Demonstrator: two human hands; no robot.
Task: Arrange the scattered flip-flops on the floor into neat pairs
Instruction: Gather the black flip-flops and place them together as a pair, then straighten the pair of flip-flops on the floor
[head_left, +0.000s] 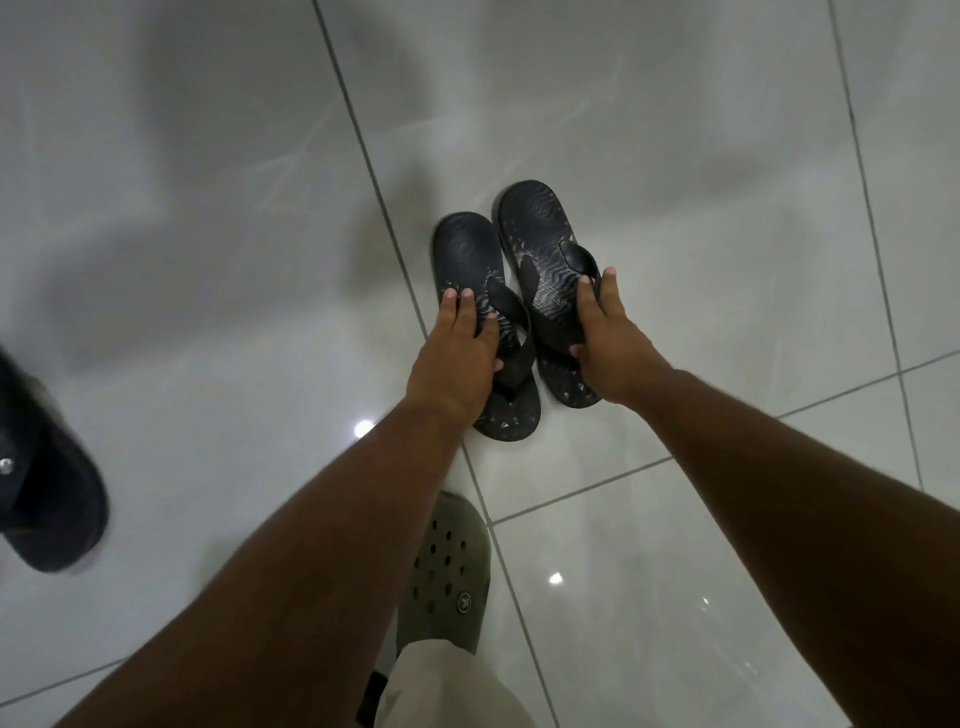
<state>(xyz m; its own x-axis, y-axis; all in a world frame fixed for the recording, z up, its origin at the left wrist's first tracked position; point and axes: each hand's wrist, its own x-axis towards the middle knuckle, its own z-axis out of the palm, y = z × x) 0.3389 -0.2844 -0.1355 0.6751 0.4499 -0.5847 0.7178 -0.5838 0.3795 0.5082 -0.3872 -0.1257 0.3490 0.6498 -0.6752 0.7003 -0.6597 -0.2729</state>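
Two black flip-flops lie side by side on the pale tiled floor at the centre of the frame, touching or nearly so, the right one set a little higher than the left one. The left hand lies on the left flip-flop with fingers spread flat across its sole and strap, while the right hand closes its fingers around the right flip-flop's strap and outer edge. A grey clog sits at lower centre and a dark shoe, blurred, at the left edge.
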